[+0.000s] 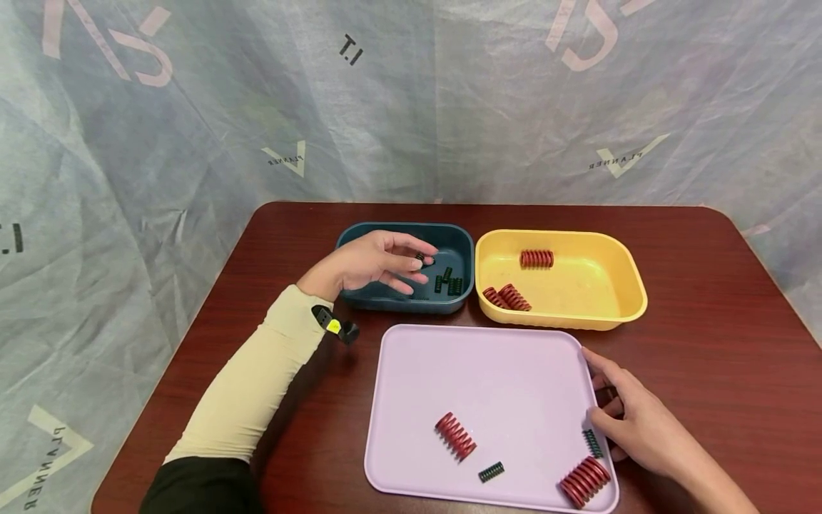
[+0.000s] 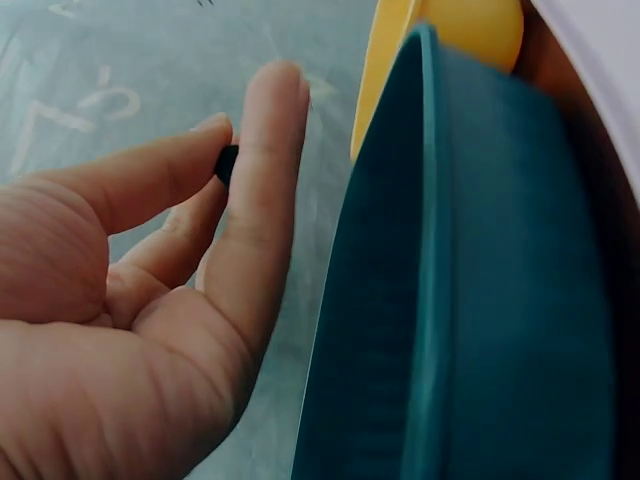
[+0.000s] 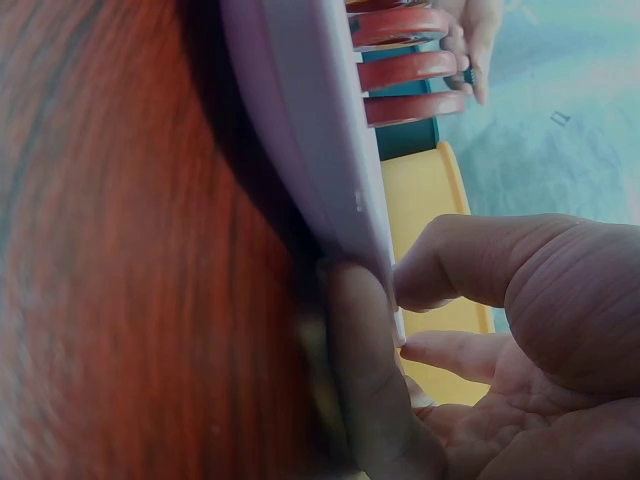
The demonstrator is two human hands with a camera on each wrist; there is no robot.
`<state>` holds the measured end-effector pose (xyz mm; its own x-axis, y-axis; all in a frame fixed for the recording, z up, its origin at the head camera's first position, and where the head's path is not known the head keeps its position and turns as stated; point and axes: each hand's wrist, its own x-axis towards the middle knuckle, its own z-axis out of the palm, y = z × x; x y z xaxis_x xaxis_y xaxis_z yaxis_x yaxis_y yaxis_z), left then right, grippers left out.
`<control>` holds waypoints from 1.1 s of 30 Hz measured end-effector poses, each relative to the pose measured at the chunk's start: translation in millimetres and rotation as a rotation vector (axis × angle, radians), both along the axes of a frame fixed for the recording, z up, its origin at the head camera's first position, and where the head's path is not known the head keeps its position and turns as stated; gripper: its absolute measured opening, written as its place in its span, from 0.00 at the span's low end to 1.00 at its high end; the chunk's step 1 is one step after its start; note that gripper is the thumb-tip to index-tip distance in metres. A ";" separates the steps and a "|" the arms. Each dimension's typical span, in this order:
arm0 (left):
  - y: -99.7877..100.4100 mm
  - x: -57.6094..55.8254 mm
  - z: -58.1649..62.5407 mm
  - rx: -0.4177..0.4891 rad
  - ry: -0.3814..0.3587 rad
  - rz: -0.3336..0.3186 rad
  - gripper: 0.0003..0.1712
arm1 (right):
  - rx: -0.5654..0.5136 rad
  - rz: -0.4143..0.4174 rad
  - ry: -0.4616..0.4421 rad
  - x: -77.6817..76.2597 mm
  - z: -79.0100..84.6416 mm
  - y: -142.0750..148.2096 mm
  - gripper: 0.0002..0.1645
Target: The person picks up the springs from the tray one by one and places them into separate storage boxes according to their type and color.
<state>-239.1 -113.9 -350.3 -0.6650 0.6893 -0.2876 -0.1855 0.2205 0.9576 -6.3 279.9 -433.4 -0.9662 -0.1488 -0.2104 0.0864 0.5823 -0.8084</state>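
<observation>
My left hand (image 1: 375,263) is over the dark blue bin (image 1: 411,307), pinching a small dark spring (image 1: 420,257) between thumb and fingers; in the left wrist view only a black bit of this spring (image 2: 227,165) shows. Several small dark green springs (image 1: 447,282) lie inside that bin. At the right side of the lilac tray (image 1: 488,371), my right hand (image 1: 636,421) grips the edge, thumb at the rim. The tray carries a red spring (image 1: 456,435), a small green spring (image 1: 491,472), another green spring (image 1: 592,443) and a thicker red spring (image 1: 584,482).
Right of the blue bin stands a yellow bin (image 1: 578,320) holding a red spring (image 1: 536,258) at the back and two more red springs at its front left. Everything stands on a dark red wooden table (image 1: 308,442). A grey printed sheet (image 1: 437,107) hangs behind.
</observation>
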 end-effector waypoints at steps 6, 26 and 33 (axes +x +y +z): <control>-3.4 -18.0 3.9 -0.043 -0.046 0.030 0.26 | 0.004 -0.006 -0.018 -0.3 0.3 -0.2 0.52; 11.8 -62.2 6.2 -0.279 -0.101 -0.031 0.25 | -0.005 -0.003 -0.025 -0.9 -0.1 0.5 0.51; 20.9 -67.3 3.9 -0.365 -0.140 -0.079 0.26 | -0.021 -0.003 -0.024 -0.9 -0.4 1.1 0.51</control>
<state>-306.5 -93.0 -346.4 -0.5512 0.5722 -0.6072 -0.2772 0.5609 0.7801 -7.3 280.9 -433.7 -0.9614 -0.1505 -0.2301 0.1075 0.5646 -0.8184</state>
